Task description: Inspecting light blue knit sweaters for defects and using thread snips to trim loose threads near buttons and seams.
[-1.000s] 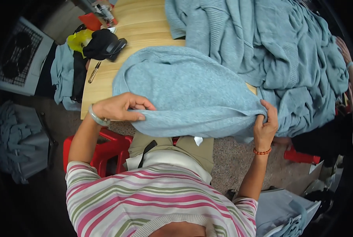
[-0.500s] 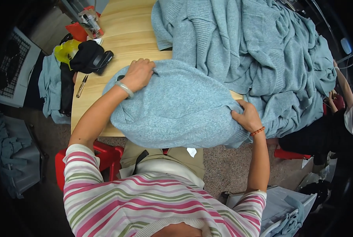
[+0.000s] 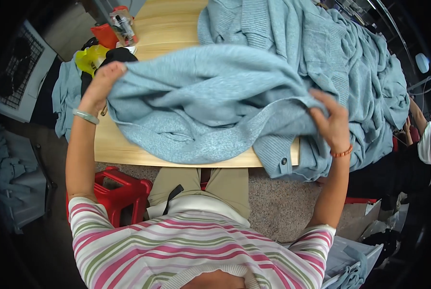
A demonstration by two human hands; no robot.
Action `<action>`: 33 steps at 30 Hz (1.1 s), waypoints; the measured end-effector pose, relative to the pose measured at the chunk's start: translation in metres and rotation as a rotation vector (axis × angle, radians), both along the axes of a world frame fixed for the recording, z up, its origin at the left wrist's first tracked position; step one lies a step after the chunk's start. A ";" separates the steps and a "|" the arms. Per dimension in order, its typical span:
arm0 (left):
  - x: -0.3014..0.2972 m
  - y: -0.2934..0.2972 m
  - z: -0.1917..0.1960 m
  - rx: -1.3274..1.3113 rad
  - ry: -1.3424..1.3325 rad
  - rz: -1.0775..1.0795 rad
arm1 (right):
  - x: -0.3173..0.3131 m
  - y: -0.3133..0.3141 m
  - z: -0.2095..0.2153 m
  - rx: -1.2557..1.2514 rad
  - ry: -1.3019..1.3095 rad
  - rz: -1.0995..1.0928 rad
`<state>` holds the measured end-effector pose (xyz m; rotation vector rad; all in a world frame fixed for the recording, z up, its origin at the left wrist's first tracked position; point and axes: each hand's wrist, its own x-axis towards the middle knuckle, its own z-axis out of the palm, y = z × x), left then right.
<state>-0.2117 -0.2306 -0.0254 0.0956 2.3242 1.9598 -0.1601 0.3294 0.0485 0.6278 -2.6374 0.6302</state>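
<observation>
A light blue knitted cardigan [image 3: 196, 96] is spread between my two hands above the near part of the wooden table [image 3: 167, 29]. My left hand [image 3: 104, 83] is closed on its left end. At the opposite end, my right hand [image 3: 332, 120] has its thumb and fingers curled round the edge of the knit. Folds bunch up across the middle, and the upper edge is smeared by motion. A ribbed corner with a dark button [image 3: 284, 161] hangs over the table's front edge, below the right end.
A large heap of similar blue knitwear [image 3: 369, 91] covers the table's right side. At the back left are a clear container of pens [image 3: 123, 28], a yellow bag [image 3: 91, 59] and a black cloth [image 3: 116, 56]. A red stool [image 3: 124, 190] stands by my left side. Another person's arm [image 3: 420, 115] shows at far right.
The cardigan has been lifted and opened out, its folds now facing up. My left hand has moved left, my right hand right and slightly up. A buttoned corner has come into sight.
</observation>
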 end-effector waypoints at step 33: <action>-0.063 0.113 0.007 0.453 -0.306 -0.080 | -0.034 -0.070 -0.091 0.189 0.160 -0.228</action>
